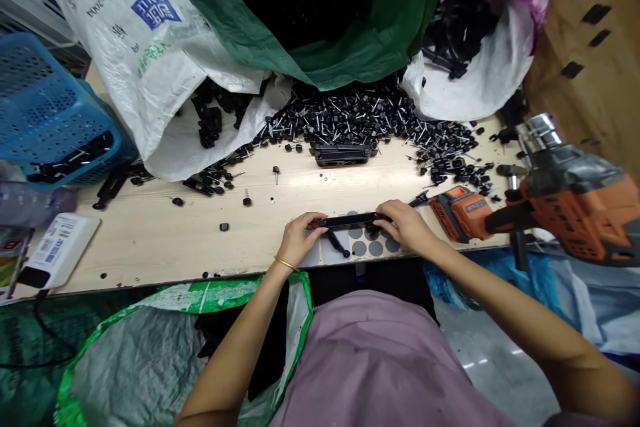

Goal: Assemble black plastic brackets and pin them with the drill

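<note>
While steadying it flat against the pale wooden bench [150, 233], left hand [299, 238] and right hand [407, 225] pinch a long black plastic bar [353, 219] by its ends, fingers curled closed.

Drill [575, 203] cut off at rt edge, bar [353, 220] ends under fingers.

Both hands hold a long black bar [354, 219] flat at the near edge of the table [150, 233]: the left hand [299, 239] grips its left end, the right hand [407, 225] its right end. An orange drill [560, 197] lies just right. Behind, black pins [370, 117] are heaped before open bags [150, 47].
</note>
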A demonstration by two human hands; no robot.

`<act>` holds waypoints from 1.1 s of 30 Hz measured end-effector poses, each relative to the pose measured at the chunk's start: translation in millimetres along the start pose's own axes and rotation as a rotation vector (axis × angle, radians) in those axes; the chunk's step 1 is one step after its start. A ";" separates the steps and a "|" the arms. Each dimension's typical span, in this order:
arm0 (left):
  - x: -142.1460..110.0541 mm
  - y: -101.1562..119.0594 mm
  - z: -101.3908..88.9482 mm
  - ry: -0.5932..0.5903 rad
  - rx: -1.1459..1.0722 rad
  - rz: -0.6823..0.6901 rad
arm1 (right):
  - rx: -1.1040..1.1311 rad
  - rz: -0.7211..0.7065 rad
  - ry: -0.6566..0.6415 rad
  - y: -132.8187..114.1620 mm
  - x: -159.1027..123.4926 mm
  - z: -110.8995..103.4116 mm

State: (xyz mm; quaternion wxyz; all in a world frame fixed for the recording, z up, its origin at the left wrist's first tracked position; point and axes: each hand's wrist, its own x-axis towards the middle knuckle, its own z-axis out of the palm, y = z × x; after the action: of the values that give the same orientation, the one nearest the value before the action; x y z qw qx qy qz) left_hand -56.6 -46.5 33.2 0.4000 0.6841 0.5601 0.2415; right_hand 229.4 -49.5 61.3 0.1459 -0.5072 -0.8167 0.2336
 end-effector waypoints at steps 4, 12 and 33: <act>-1.7 3.3 0.2 0.002 0.037 0.033 | -0.006 -0.111 0.030 12.9 -19.2 3.8; -6.8 13.1 45.7 0.266 0.179 0.018 | -0.241 -0.131 0.111 19.4 -23.7 58.3; 1.7 -3.8 55.9 0.381 0.117 0.024 | -0.257 -0.111 0.259 21.7 -28.8 71.4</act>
State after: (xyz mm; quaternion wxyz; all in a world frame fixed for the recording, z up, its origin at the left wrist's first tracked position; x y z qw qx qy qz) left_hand -14.9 -60.1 -1.6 0.2435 0.6547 0.6304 0.3385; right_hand 224.8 -83.8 -10.8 0.1964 -0.5017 -0.8408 0.0520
